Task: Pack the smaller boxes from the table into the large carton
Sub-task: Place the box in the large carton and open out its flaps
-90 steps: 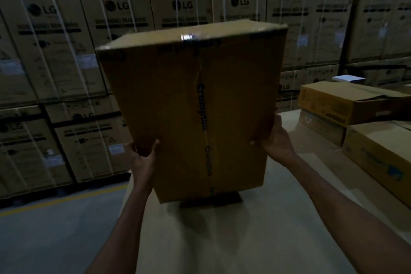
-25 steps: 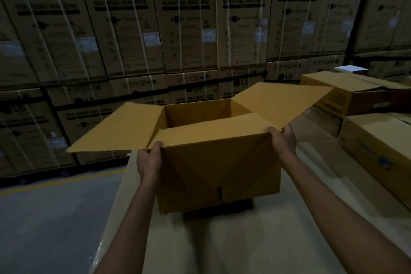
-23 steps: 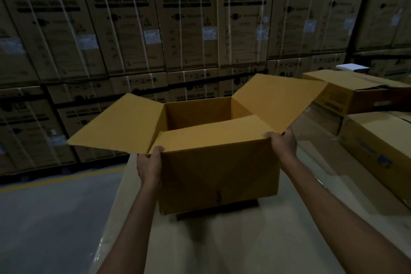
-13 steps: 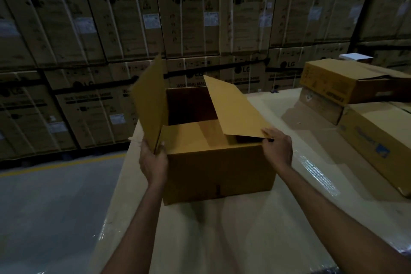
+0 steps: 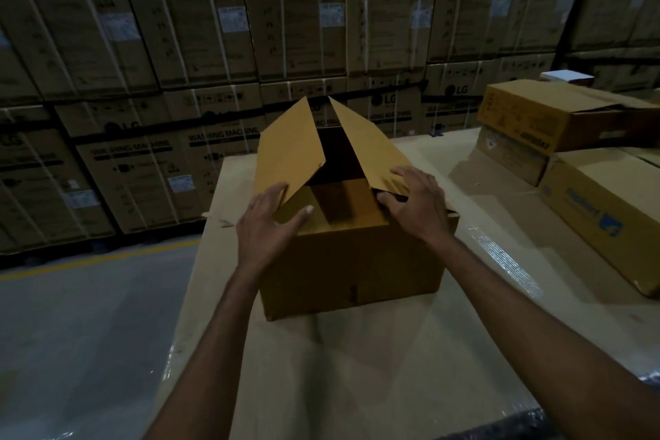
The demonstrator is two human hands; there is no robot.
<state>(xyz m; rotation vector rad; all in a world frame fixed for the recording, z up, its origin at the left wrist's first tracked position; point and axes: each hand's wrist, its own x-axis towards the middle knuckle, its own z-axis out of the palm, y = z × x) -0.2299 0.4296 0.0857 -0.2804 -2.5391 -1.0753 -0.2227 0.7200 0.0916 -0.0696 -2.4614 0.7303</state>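
on carton [image 5: 351, 261] flap edges, both hands [image 5: 268, 225]

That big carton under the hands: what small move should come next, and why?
Probably spread the two long flaps outward again. The large carton sits on the table, but both flaps lean inward over its opening under the left hand and right hand, while the smaller boxes wait unpacked to the right.

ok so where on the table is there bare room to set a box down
Bare table in front of the carton, between the forearms. A narrower strip between carton and the boxes on the right. Far right is crowded. The carton's mouth is half covered by its flaps and both hands.
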